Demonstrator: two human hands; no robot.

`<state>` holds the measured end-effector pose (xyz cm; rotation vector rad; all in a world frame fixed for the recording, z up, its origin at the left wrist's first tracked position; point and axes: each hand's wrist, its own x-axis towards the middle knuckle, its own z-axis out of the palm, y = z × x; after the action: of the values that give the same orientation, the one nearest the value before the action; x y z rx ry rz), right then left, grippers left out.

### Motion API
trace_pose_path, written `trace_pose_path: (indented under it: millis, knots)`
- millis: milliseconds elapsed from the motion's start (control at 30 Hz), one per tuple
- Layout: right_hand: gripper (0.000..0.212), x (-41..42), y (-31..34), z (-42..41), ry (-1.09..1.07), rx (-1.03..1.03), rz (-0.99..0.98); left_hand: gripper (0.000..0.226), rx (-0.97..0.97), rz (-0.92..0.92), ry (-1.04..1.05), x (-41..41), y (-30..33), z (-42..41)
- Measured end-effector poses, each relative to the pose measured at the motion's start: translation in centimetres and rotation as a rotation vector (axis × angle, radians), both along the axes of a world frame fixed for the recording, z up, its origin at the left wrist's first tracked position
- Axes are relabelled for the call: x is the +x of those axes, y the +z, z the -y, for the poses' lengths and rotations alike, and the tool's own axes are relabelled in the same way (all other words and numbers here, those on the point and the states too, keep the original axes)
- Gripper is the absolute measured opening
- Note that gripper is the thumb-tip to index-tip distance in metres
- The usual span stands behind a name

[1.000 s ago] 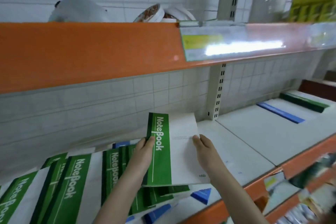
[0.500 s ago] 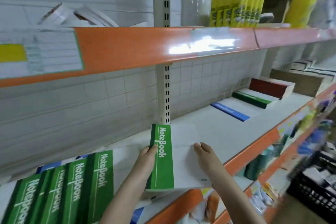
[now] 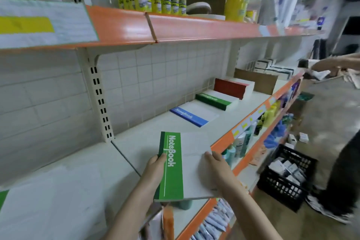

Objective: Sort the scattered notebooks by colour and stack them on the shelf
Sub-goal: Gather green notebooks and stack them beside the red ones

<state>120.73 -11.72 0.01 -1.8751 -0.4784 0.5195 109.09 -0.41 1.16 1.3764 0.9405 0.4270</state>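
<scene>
Notebook with the green spine (image 3: 181, 167), gripped at its left edge by the left hand (image 3: 155, 167) and at its right edge by the right hand (image 3: 216, 167), hangs over the shelf's front lip (image 3: 222, 140), long axis pointing away, with the green stack (image 3: 214, 101) well apart, ahead and right.

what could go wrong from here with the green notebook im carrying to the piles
The green notebook is held only at its edges by the left hand and right hand, partly past the shelf edge, so it might slip. The green stack sits between the blue stack and red stack, so it could be misplaced.
</scene>
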Motion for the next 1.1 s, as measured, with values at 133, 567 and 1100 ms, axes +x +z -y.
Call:
trace_pose_path:
  millis: [133,567,1100]
  knots:
    - [0.024,3.3,-0.7,2.9,-0.099,-0.038,0.018,0.027,-0.017,0.011,-0.078,4.0,-0.8,1.8]
    - [0.017,14.2,-3.3,10.4,-0.339,0.042,-0.088,0.021,-0.093,0.08,-0.3,17.6,-1.9,7.4]
    - [0.024,32.0,-1.5,8.8,-0.331,-0.009,-0.054,0.03,-0.104,0.069,-0.357,36.3,-0.9,5.3]
